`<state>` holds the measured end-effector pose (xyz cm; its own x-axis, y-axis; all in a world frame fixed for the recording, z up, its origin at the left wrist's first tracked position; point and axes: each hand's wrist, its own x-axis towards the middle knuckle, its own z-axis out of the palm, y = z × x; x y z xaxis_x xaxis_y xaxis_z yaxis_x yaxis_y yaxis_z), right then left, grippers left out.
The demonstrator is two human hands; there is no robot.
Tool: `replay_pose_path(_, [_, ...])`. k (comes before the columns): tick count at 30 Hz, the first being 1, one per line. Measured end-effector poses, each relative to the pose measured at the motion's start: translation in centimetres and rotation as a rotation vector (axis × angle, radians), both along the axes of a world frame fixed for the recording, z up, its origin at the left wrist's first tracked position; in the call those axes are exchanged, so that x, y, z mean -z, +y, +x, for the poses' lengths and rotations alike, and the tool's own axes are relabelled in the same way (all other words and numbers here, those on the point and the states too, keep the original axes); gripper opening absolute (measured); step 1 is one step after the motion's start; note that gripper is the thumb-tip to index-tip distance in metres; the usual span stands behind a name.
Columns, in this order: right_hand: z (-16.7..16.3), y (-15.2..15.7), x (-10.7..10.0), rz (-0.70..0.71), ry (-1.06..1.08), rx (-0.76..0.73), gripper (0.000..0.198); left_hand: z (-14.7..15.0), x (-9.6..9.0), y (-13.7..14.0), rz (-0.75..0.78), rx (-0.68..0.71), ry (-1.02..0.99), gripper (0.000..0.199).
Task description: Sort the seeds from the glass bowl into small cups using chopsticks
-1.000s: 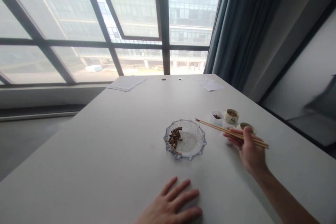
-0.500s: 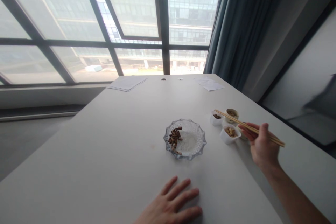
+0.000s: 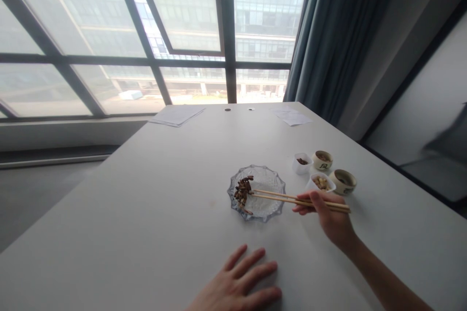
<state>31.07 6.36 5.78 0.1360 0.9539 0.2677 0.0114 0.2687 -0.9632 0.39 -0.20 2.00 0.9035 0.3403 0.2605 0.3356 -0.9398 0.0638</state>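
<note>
My right hand grips a pair of wooden chopsticks that reach left over a scalloped clear glass plate. Their tips are at the edge of a heap of brown, elongated seed-like pieces on the plate's left side; whether they pinch one I cannot tell. With fingers spread, my left hand lies flat on the table below the plate, holding nothing. Just beyond my right hand stands a white cup of pale, nut-like pieces.
Behind that cup are a white cup with dark pieces and two cream round bowls, one farther back and one nearer. Papers lie at the white table's far left, and another sheet at its far right.
My right hand has moved left and toward me, bringing the chopstick tips from above the dark-filled cup to the heap on the plate. The left hand has stayed put.
</note>
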Motion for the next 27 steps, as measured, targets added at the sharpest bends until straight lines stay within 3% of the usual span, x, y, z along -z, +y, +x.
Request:
replay_pose_path(5, [-1.03, -0.07, 0.25, -0.036, -0.006, -0.061, 0.050, 0.10, -0.46, -0.10, 0.000, -0.010, -0.018, 0.048])
replay_pose_path(14, [-1.28, 0.31, 0.37, -0.066, 0.076, 0.066, 0.053, 0.01, -0.12, -0.06, 0.023, -0.007, -0.010, 0.048])
replay_pose_path(27, [-0.87, 0.33, 0.19, -0.037, 0.076, 0.087, 0.052, 0.10, -0.10, -0.05, -0.010, -0.005, -0.002, 0.051])
